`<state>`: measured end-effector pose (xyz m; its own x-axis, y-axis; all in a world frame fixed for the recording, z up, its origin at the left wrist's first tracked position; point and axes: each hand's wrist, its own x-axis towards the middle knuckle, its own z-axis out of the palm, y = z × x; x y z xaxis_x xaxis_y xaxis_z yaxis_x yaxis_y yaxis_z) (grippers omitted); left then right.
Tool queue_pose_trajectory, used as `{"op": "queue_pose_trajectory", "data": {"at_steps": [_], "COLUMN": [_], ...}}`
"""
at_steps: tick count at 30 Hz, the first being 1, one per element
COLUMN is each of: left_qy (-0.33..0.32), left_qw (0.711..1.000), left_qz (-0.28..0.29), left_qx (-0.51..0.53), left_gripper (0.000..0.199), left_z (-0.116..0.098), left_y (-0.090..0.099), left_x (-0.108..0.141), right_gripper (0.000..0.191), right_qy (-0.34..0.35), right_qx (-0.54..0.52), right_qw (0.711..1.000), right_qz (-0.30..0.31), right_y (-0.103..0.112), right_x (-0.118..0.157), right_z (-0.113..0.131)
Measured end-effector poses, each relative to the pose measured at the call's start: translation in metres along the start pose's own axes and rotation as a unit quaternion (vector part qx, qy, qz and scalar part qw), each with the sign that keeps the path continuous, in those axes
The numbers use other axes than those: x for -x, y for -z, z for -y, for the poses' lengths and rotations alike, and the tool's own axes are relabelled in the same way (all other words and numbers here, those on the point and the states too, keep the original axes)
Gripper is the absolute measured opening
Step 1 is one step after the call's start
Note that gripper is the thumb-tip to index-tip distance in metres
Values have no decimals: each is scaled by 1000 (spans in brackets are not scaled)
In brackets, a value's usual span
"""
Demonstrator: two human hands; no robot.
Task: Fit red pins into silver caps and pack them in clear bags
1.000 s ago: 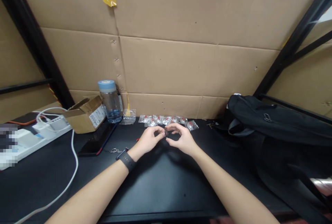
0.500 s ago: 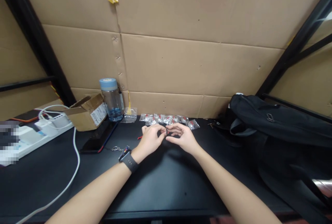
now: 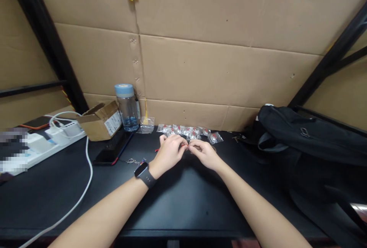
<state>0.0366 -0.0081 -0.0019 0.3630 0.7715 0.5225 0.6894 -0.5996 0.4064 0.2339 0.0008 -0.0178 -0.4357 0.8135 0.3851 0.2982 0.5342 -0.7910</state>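
String (image 3: 185, 146): red, probably light and limp; best pinched near its tip.
Left hand (image 3: 169, 152): fingertips clamped on it.
Right hand (image 3: 205, 155): pinching it too, right alongside!

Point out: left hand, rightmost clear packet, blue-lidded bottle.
Left hand (image 3: 169, 153): head view, back of the hand.
Rightmost clear packet (image 3: 214, 137): head view, middle of its front.
Blue-lidded bottle (image 3: 127, 107): head view, clear body below the lid.

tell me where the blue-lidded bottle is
In the head view, the blue-lidded bottle stands left of centre by the cardboard wall, between the small cardboard box and a clear plastic bag.
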Motion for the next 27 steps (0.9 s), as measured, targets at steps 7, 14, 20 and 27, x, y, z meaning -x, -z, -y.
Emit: {"op": "queue_pose_trajectory", "data": {"at_steps": [7, 14, 20, 27], "left_qy": [-24, 10, -19, 5], "left_qw": [1000, 995, 989, 992], "left_qz": [19, 28, 43, 68], "left_qx": [-7, 97, 143, 107], "left_gripper": [15, 16, 57, 30], "left_z": [2, -2, -9, -13], "left_y": [-2, -5, -2, -2], "left_x": [1, 1, 4, 2], "right_gripper": [19, 10, 12, 11], "right_qy": [-2, 18, 11, 43], "right_qx": [51, 65, 85, 105], "right_qw": [998, 996, 994, 992], "right_qz": [-29, -60, -67, -60], "right_y": [2, 6, 13, 11], "right_x": [1, 0, 0, 0], "right_z": [2, 3, 8, 4]}}
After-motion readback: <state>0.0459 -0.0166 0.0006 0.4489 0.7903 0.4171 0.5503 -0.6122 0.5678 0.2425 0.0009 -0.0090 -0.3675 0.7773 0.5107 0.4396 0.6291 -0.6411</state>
